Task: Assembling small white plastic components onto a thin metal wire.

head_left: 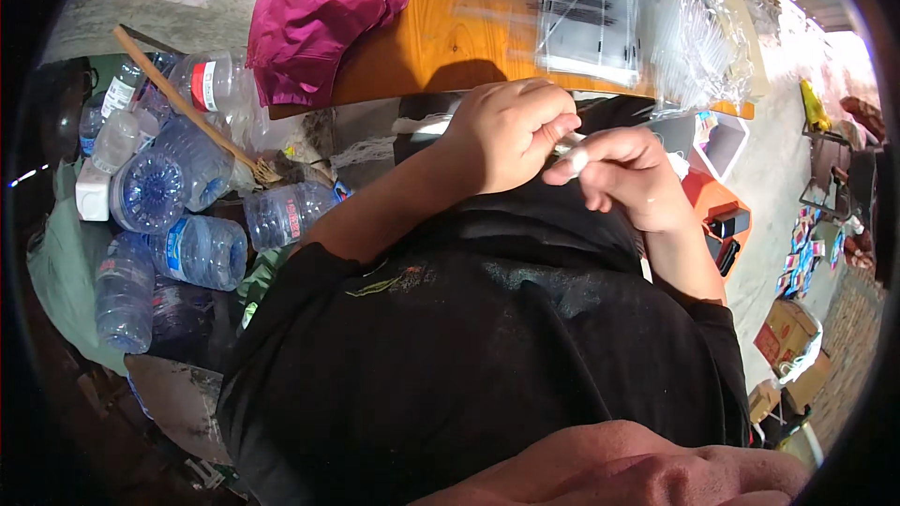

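My left hand [506, 131] and my right hand [626, 176] meet in front of my chest, just below the edge of an orange wooden table [422, 42]. Both are closed on a small white object [572, 156], thin and partly hidden by my fingers; I cannot tell what it is. The left fist covers one end, and the right thumb and fingers pinch the other. My black shirt [487, 347] fills the lower middle of the view.
Magenta rubber gloves [319, 19] lie on the table's left end. Clear plastic containers [595, 9] and a bag of clear plastic pieces [701, 49] sit on its right. Several empty water bottles [178, 197] and a broomstick [183, 103] are piled at left. Cardboard boxes [787, 342] stand at right.
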The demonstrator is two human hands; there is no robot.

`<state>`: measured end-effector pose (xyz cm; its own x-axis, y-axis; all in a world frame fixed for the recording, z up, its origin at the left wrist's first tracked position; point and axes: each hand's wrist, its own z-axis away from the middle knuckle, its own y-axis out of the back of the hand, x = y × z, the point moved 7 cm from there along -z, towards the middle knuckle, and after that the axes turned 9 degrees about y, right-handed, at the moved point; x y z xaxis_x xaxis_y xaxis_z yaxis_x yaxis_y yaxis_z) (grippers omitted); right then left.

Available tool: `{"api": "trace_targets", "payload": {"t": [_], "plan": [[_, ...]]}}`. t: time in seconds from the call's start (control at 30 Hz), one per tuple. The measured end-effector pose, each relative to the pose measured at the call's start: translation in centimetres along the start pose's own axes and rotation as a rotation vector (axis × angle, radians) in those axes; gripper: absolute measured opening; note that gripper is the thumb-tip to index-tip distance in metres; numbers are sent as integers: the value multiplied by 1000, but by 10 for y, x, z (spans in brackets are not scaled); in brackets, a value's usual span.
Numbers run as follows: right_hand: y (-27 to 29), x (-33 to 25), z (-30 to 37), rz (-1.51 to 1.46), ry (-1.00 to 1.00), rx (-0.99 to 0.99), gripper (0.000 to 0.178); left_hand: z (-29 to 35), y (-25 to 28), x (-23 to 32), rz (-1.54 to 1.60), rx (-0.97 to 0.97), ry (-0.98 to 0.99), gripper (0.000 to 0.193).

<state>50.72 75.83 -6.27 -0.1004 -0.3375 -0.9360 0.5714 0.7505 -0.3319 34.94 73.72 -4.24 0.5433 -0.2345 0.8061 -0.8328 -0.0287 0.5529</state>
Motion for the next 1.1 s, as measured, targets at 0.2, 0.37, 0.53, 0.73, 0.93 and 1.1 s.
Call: {"api": "trace_targets", "payload": {"t": [0.2, 0.37, 0.53, 0.73, 0.93, 1.1], "plan": [[37, -13, -6, 320, 449, 520, 14, 3, -9, 0, -64, -9, 4, 9], [9, 13, 1, 161, 49, 49, 12, 3, -2, -3, 12, 0, 3, 10], [37, -16, -4, 18, 441, 508, 21, 5, -11, 0, -27, -17, 26, 11], [20, 22, -3, 351, -12, 41, 13, 4, -5, 2, 1, -10, 10, 8], [32, -2, -6, -1, 403, 428, 17, 7, -8, 2, 45, 29, 22, 8], [34, 20, -6, 563, 135, 232, 14, 9, -12, -11, 79, 6, 40, 8]]}}
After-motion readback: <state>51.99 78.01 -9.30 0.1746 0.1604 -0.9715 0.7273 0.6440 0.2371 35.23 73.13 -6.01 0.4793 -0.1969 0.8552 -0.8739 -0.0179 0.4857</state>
